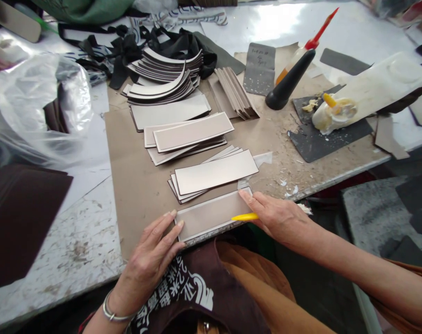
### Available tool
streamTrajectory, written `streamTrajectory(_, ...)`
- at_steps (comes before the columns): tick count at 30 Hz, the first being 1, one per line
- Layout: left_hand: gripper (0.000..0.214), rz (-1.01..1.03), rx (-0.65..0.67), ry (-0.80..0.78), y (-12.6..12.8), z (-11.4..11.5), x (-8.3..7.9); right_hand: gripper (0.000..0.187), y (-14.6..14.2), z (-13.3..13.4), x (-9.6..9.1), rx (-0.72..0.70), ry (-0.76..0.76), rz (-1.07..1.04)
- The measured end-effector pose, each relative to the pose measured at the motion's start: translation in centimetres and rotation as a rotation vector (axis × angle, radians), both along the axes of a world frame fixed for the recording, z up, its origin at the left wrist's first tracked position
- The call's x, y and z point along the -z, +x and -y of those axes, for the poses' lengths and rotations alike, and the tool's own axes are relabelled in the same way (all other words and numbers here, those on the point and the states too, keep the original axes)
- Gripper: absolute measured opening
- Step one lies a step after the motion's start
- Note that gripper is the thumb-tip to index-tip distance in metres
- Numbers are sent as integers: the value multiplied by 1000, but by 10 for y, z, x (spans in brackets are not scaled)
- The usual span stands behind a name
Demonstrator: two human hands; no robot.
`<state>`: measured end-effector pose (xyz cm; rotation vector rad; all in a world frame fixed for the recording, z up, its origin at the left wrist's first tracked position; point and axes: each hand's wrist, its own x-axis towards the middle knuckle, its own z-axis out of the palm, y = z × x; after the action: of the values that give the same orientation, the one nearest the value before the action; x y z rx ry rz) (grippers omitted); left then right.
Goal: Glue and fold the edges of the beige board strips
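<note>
held yellow stick (244,217): 1 | red-nozzle bottle (312,43): 1 | bangle (109,313): 1

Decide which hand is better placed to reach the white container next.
Likely the right hand: nearer the white container and holding the yellow tool. The left hand touches the left end of the panel.

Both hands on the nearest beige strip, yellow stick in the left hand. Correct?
Not quite: the yellow stick is in the right hand, not the left hand, as the head view shows. The rest holds: both hands are on the nearest beige strip.
</note>
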<state>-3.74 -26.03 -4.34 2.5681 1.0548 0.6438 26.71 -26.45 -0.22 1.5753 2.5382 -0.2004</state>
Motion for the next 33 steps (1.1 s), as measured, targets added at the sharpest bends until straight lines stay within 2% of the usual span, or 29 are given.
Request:
streamTrajectory(15, 47, -20, 18, 17, 1, -1, -2, 42, -1, 2, 2, -38, 103, 47)
streamTrajectory(25, 50, -49, 22, 42, 2, 0, -3, 43, -1, 3, 3, -32, 112, 64)
streamTrajectory(30, 43, -156, -13, 128, 15, 4, -14, 41, 2, 4, 8, -56, 139, -9)
streamTrajectory(33, 33, -254, 45, 255, 24, 4, -20, 41, 4, 5, 8, -62, 165, -20)
